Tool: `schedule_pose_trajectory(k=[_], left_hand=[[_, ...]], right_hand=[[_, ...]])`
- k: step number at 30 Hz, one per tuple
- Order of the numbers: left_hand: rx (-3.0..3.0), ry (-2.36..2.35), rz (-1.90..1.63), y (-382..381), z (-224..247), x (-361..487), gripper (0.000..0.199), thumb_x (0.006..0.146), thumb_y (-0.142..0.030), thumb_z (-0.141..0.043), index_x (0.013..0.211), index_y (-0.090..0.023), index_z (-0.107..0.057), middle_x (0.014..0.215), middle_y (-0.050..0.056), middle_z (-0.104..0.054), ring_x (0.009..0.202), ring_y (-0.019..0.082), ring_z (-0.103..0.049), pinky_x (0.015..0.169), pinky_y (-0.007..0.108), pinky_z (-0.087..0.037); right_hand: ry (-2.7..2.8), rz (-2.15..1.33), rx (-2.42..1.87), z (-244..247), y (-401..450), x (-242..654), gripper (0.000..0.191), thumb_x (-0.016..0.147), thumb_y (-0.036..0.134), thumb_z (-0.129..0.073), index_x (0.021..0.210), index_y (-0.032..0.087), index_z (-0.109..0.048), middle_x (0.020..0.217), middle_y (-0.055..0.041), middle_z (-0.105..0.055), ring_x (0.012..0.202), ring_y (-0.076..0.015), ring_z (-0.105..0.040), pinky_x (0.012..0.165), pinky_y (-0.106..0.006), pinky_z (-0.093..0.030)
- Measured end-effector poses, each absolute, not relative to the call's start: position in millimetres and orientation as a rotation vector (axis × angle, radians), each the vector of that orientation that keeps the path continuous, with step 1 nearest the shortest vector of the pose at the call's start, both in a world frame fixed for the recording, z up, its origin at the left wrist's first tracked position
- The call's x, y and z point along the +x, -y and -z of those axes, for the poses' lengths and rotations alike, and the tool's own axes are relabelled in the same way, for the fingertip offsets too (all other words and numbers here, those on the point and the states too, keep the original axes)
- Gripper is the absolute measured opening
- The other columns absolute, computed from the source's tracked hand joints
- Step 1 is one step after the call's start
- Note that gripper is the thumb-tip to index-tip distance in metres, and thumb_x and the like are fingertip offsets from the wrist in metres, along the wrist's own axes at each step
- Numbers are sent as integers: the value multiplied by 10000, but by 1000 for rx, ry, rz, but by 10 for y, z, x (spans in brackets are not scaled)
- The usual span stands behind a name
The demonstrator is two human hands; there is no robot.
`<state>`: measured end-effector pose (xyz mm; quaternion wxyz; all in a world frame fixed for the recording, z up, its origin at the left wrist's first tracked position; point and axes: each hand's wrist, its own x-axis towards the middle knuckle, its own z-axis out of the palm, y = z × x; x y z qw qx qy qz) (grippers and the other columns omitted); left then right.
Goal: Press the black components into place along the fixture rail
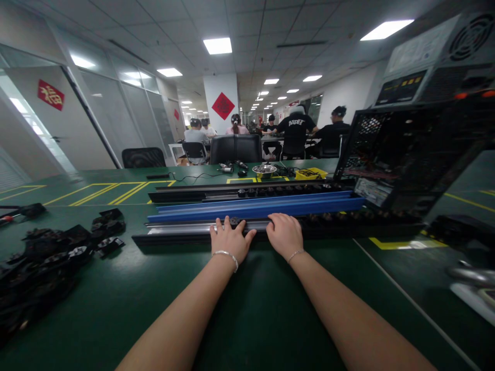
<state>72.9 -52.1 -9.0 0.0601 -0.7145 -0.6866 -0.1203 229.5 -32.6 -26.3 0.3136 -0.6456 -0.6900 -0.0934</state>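
Both my hands are palm-down and out in front, arms stretched forward. Left hand [229, 241] has its fingers spread over the near black rail [185, 239], fingertips up by one small black part [234, 220]. Right hand [285, 234] is just beside it with fingers curled in; can't tell if it's pinching anything, the knuckles block the view. One bracelet per wrist, btw.

Rail count is three: the near black one right under my hands, one blue rail [247, 207] just past my fingertips, and one far black rail [176, 197] beyond that. A row of small dark parts sits along the near one, right of my hands, too blurry to count.

Containers: one metal bowl [256, 169] well past my hands, contents too small to make out, and one yellow tray [299, 176] right of it with dark stuff inside. Way left of my hands there's a pile of black parts [50, 252] on the tabletop [247, 319], overlapping too much to count.
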Motion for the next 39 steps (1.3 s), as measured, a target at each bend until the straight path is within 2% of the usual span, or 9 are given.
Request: schedule_pose_trajectory(k=[16,23,39], left_hand=[[-2228,2177,239,481,-10,639,651,769,-701,-170,1281,-396,-431,1405,87,-375,1305,369,-243,997,587,-196],[-2254,2225,175,480,-60,600,637,787,-674,-173,1310,-383,-389,1433,105,-322,1330,330,-199,995,596,-192],[-2271,2275,64,449,-100,538,643,779,-677,-171,1329,-395,-346,1458,104,-266,1340,320,-172,995,605,-187]], right_hand=[[1819,235,-1707,246,333,2289,320,806,227,-401,1022,200,-636,1099,-36,-636,1067,-185,-513,965,-345,-281],[1814,234,-1710,253,334,2281,324,803,228,-399,1025,197,-633,1102,-31,-635,1075,-189,-508,968,-344,-275],[1811,235,-1706,271,317,2292,317,802,232,-404,1018,198,-634,1105,-30,-634,1073,-185,-510,969,-348,-271]])
